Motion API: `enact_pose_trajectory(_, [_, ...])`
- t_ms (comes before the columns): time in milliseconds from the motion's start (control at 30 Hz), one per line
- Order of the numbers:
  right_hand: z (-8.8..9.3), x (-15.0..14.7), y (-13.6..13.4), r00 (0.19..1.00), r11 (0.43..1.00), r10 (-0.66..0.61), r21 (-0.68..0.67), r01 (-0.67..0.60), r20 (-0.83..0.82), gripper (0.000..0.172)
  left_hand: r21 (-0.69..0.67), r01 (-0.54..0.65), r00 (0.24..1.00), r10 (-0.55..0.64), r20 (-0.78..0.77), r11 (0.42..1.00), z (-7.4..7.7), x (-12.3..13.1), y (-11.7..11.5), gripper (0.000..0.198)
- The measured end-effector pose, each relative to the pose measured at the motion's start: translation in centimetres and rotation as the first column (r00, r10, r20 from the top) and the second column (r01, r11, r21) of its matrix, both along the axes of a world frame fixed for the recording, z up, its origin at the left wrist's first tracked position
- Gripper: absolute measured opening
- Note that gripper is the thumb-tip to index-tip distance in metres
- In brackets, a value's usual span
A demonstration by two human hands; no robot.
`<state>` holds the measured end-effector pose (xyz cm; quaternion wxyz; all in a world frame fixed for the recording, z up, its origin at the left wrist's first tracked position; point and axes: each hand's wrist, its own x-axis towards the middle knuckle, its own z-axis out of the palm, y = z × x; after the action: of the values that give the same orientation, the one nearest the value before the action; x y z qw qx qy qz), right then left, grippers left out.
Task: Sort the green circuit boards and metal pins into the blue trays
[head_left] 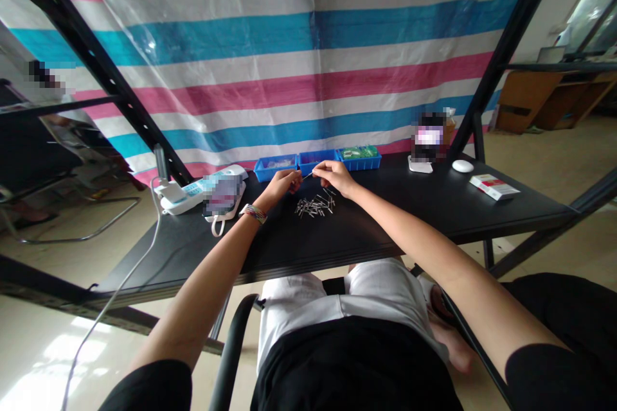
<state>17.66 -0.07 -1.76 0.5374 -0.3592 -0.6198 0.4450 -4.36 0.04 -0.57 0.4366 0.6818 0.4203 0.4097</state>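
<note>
My left hand (283, 183) and my right hand (335, 176) meet above the black table, fingers pinched. A thin, pale metal piece (307, 175) spans the small gap between their fingertips, one end at each hand. Just below them lies a loose pile of thin silver metal pieces (315, 206); their exact kind is too small to make out. Behind the hands stand three blue bins in a row: the left bin (263, 174) holds clear bits, the middle bin (303, 159) is partly hidden by my right hand, and the right bin (361, 163) holds green packets.
On the table's left are a power strip (176, 207) with a white cable and a phone (224, 196) on a white case. To the right stand a phone on a stand (421, 166), a white oval object (463, 166) and a small box (494, 187). Black frame posts flank the table (414, 212).
</note>
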Motion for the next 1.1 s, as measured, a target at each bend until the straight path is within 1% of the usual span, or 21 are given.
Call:
enact_pose_trajectory(233, [0.1,0.0,-0.1,1.0,1.0,0.018,0.012,-0.018,-0.021,0.022,-0.034,0.018,0.999,-0.02,-0.049,0.999,-0.2,0.0,-0.1,0.044])
enact_pose_trajectory(367, [-0.1,0.0,0.1,1.0,1.0,0.015,0.011,-0.014,-0.025,0.023,-0.048,0.04,0.999,-0.041,-0.02,0.998,0.0,0.2,-0.5,0.04])
enact_pose_trajectory(600, [-0.4,0.0,0.4,0.998,0.997,-0.031,0.067,0.035,-0.054,0.025,-0.111,0.067,0.997,-0.063,0.04,0.992,0.3,0.3,-0.6,0.03])
enact_pose_trajectory(700, [-0.3,0.1,0.3,0.998,0.997,-0.031,0.068,0.035,-0.052,0.023,-0.091,0.075,0.996,-0.071,0.048,0.993,0.3,0.4,-0.8,0.027])
enact_pose_trajectory(867, [-0.2,0.1,0.1,0.999,0.999,-0.033,0.032,0.035,-0.039,0.018,-0.018,0.038,0.996,-0.037,0.079,0.999,0.6,0.5,-1.1,0.033])
enact_pose_trajectory(1100, [0.2,0.1,-0.3,0.998,0.998,-0.05,0.021,0.051,-0.046,0.012,0.008,-0.003,0.997,0.002,0.082,1.0,0.7,0.4,-0.9,0.037])
